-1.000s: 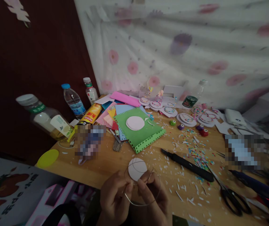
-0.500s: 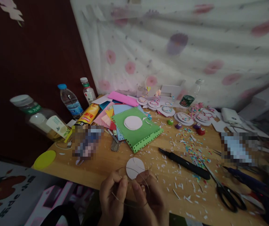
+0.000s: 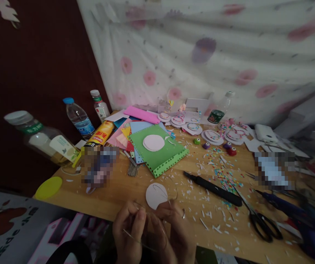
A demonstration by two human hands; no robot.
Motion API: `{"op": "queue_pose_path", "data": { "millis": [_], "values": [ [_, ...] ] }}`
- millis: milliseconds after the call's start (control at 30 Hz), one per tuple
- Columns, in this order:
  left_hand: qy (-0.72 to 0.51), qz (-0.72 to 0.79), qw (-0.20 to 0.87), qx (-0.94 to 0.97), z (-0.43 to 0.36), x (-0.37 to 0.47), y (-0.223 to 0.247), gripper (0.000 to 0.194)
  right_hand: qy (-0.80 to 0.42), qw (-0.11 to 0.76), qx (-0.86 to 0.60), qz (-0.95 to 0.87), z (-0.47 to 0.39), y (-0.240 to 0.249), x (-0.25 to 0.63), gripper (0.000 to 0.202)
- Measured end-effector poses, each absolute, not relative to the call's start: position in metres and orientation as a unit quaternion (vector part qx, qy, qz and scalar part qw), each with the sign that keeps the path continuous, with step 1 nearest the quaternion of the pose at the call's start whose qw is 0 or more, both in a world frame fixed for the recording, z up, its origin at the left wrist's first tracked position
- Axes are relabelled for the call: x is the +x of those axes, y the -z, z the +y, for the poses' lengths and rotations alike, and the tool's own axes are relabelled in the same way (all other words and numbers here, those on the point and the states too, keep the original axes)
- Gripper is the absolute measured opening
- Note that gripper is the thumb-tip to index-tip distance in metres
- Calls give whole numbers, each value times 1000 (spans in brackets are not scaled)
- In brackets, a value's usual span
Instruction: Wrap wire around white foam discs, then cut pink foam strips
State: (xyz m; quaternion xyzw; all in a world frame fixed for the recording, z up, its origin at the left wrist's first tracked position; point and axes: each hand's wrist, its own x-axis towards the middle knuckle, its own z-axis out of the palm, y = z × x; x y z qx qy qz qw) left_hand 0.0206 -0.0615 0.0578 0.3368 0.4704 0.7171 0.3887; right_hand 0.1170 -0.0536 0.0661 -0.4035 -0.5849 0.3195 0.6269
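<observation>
Both hands are close together at the table's front edge, working a thin, curling wire. My left hand pinches it between thumb and forefinger. Fingers of my right hand are closed on the same wire, whose loops stick out above and below the hands. Just beyond the fingertips a white paper disc lies flat on the wooden table. Farther back, a stack of white discs rests on a green sheet with a dotted folded edge.
On the right lie a black pen-shaped tool, black-handled scissors, a blue glue gun and scattered confetti. Several bottles, one with a blue cap, stand at left. Decorated white discs sit at the back.
The fingers have shifted along the wire, and my right hand has curled in closer to my left. The scene has slid slightly left in view.
</observation>
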Motion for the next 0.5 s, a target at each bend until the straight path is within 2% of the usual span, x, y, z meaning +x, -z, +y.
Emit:
{"op": "queue_pose_path", "data": {
  "millis": [167,367,500],
  "values": [
    [-697,489,373,368,-58,20,-61,30,-337,610,-385,-606,-46,-66,126,12],
    [-674,502,280,465,-53,18,-65,9,-396,612,-396,-558,-42,-75,130,11],
    [-674,510,252,472,-50,20,-67,10,-392,623,-390,-553,-41,-71,129,11]
  ]
}}
